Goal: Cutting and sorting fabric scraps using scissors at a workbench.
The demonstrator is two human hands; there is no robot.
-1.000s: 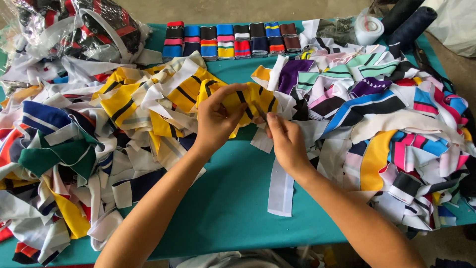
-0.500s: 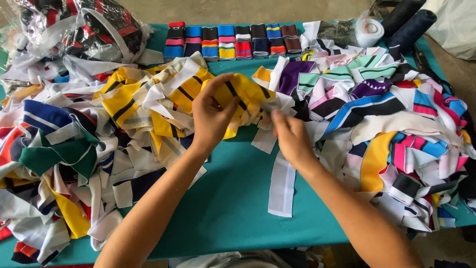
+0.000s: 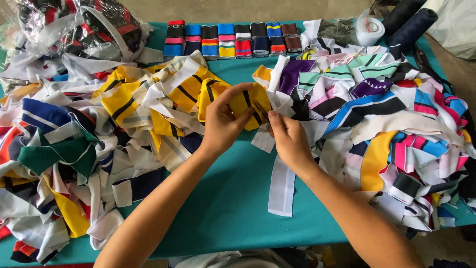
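Left hand is closed in a pinch on a yellow fabric piece with black stripes, thumb and fingers curled over its edge. Right hand pinches the same piece from its right side, fingertips pressed together. Both hold it just above the teal table. A white fabric strip lies on the table below the right hand.

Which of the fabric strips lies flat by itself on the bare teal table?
The long white fabric strip just below the right hand; the other strips are tangled in heaps at either side of the teal table.
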